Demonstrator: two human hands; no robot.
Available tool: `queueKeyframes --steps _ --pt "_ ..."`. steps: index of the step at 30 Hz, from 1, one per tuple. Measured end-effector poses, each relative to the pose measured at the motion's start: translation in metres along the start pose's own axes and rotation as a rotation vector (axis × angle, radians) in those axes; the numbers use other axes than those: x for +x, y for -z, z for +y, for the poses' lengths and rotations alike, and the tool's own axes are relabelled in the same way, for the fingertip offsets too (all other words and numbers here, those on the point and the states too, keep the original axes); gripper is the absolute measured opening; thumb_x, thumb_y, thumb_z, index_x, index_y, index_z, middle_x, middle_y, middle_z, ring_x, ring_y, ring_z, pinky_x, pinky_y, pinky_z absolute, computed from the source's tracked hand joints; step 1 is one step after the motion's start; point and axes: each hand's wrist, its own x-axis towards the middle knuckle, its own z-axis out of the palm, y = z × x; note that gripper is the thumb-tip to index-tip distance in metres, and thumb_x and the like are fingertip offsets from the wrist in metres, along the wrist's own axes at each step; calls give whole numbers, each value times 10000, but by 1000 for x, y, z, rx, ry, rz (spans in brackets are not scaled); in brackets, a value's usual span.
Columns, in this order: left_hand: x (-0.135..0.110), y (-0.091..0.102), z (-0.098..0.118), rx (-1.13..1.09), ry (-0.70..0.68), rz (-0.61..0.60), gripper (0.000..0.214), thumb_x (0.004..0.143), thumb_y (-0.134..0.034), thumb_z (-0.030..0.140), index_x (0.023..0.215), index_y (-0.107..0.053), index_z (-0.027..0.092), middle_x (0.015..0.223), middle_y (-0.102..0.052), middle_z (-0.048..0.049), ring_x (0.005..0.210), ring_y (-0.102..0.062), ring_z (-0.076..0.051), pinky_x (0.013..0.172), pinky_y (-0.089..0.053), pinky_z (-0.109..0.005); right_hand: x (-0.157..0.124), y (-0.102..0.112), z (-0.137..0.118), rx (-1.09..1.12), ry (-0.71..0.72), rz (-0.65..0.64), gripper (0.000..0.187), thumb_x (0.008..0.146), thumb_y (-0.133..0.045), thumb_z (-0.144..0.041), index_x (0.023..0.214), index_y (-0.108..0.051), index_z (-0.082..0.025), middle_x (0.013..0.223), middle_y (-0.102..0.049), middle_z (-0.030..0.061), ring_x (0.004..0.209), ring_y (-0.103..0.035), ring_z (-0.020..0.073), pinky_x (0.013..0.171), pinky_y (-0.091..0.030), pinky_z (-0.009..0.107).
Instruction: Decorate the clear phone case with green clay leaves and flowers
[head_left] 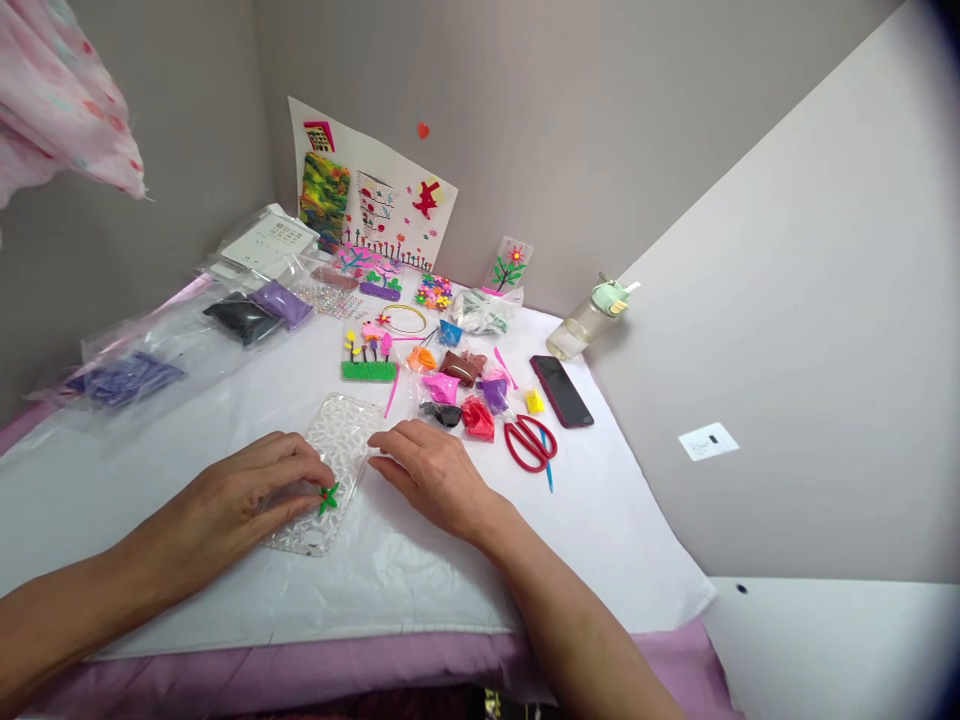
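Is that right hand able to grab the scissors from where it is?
Probably yes: the right hand looks free, and only white sheet seems to lie between it and the scissors.

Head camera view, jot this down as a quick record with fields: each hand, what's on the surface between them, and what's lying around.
left hand: thumb and fingertips at a green piece; firmness of grip unclear
right hand: fingers parted, by the right edge of the clear case; contact unclear
between hands: clear case, lying flat, patterned
beyond right hand: red packet, brown packet
tools: red scissors, overlapping a blue stick
right side: dark-screened phone, bottle behind it
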Motion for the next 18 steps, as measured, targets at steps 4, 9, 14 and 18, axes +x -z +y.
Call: queueKeyframes --steps 4,9,14,18 --pt "0 1 4 -1 12 -8 284 1023 -570 503 1003 -780 313 1080 -734 -21 1022 -693 -239 904 -570 -281 0 0 0 -3 5 4 183 1097 -575 -285 1140 -705 -164 966 -759 91 892 -710 197 773 -529 295" --pt "1 -1 4 17 -18 -20 270 1025 -560 466 985 -786 323 1055 -724 -14 971 -695 -205 857 -565 -249 0 0 0 -17 9 17 193 1101 -571 -293 1144 -707 -162 964 -763 83 884 -709 195 773 -525 291" --pt "2 0 5 18 -20 -5 258 1009 -582 486 1009 -798 347 1065 -736 -10 980 -707 -215 865 -573 -257 0 1 0 -11 16 25 192 1101 -571 -285 1144 -706 -155 959 -762 88 876 -704 197 758 -520 294" --pt "4 7 9 2 7 72 256 988 -597 502 1039 -799 354 1065 -759 0 990 -719 -226 880 -578 -258 0 2 1 -19 4 16 196 1101 -573 -296 1135 -709 -159 969 -768 88 882 -707 199 771 -520 297"
